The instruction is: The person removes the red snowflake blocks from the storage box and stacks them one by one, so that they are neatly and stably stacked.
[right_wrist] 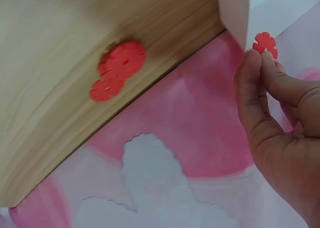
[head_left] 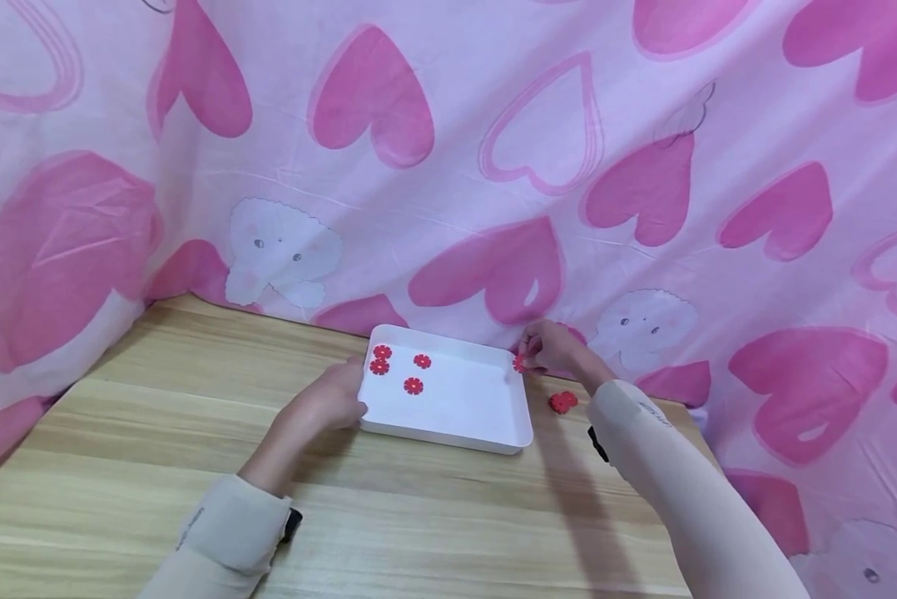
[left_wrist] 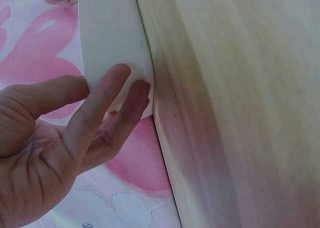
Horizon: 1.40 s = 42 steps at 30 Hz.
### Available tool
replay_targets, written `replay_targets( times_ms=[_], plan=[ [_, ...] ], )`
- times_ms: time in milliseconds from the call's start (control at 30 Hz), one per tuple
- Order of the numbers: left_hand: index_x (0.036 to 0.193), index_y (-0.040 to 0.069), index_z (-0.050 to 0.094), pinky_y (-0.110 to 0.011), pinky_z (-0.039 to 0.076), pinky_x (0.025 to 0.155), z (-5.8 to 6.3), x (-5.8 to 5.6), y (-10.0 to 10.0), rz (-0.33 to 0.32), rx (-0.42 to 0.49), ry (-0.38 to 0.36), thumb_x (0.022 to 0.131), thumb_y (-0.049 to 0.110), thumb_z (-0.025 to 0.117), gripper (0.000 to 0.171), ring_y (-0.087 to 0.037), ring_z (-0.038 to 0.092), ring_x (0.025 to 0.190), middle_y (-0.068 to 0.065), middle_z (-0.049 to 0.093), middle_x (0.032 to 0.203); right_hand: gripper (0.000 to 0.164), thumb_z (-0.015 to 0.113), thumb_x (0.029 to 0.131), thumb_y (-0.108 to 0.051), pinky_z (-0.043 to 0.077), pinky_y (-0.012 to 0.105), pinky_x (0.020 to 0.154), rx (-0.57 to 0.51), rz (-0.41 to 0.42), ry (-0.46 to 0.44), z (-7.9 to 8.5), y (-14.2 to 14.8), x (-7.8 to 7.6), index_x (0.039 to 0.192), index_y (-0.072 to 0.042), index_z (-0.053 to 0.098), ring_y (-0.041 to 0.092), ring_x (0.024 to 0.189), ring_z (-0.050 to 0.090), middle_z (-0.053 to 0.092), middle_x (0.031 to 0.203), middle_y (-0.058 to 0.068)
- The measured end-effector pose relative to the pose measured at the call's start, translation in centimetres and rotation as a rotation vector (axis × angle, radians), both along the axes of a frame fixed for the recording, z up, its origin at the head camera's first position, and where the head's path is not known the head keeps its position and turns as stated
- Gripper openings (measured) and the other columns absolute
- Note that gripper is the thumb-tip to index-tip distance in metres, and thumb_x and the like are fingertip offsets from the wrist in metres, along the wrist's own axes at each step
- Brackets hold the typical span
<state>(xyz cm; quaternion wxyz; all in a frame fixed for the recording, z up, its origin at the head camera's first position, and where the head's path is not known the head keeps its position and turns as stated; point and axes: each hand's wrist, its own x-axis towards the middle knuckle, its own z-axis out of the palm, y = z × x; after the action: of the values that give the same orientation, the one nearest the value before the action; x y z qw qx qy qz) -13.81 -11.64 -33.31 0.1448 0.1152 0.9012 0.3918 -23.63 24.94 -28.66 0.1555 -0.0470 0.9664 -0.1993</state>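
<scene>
A white tray (head_left: 463, 408) lies on the wooden table. My left hand (head_left: 329, 395) grips its left wall; in the left wrist view two fingertips (left_wrist: 120, 73) press the outer side while another digit reaches the rim. My right hand (head_left: 552, 345) is at the tray's far right corner. Between thumb and fingertips it pinches a red notched plastic disc (right_wrist: 265, 44), shaped like a flower, close by the tray wall. Several similar discs lie inside the tray: two side by side at far left, with one disc (head_left: 422, 361) and another disc (head_left: 413, 386) nearer the middle.
A small overlapping pile of red discs (head_left: 563, 403) sits on the table (head_left: 418, 516) to the right of the tray, near the table's back edge. Behind the table hangs a pink curtain (head_left: 448, 200) printed with hearts, close to the tray's far side.
</scene>
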Motion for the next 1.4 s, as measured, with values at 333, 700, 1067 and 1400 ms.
replay_targets(
  times_ms=[333,700,1067,1400],
  plan=[
    [0.148,-0.012,0.045,-0.053,0.056,0.104,0.2,0.1,0.1,-0.005,0.001,-0.018,0.095,-0.008,0.065,0.057,-0.035,0.059,0.109,-0.029,0.061,0.137,0.014,0.073,0.095,0.008,0.068,0.045,0.082,-0.032,-0.002,-0.011,0.0,3.5,0.9,0.105,0.008,0.064,0.031,0.083,0.073,0.067,0.098,0.019],
    [0.146,-0.011,0.049,-0.051,0.056,0.102,0.0,-0.4,0.1,-0.016,-0.015,-0.007,0.094,-0.008,0.067,0.055,-0.035,0.058,0.108,-0.028,0.06,0.136,0.013,0.068,0.095,0.012,0.068,0.043,0.081,-0.031,-0.074,-0.063,-0.5,6.0,1.3,0.107,0.009,0.064,0.022,0.079,0.073,0.067,0.099,0.02],
    [0.145,-0.012,0.048,-0.051,0.056,0.102,0.0,-0.4,0.0,-0.018,-0.025,-0.005,0.093,-0.008,0.067,0.056,-0.036,0.058,0.108,-0.027,0.061,0.133,0.015,0.065,0.094,0.012,0.067,0.041,0.079,-0.03,-0.117,-0.147,-1.1,7.8,2.0,0.108,0.01,0.065,0.018,0.078,0.069,0.068,0.095,0.016],
    [0.145,-0.011,0.049,-0.05,0.056,0.101,0.0,-0.4,0.0,-0.018,-0.026,-0.002,0.093,-0.008,0.067,0.056,-0.036,0.058,0.108,-0.027,0.06,0.134,0.01,0.066,0.097,0.008,0.067,0.038,0.077,-0.051,-0.154,-0.187,-2.2,7.5,2.2,0.106,0.009,0.062,0.016,0.077,0.07,0.066,0.096,0.014]
  ],
)
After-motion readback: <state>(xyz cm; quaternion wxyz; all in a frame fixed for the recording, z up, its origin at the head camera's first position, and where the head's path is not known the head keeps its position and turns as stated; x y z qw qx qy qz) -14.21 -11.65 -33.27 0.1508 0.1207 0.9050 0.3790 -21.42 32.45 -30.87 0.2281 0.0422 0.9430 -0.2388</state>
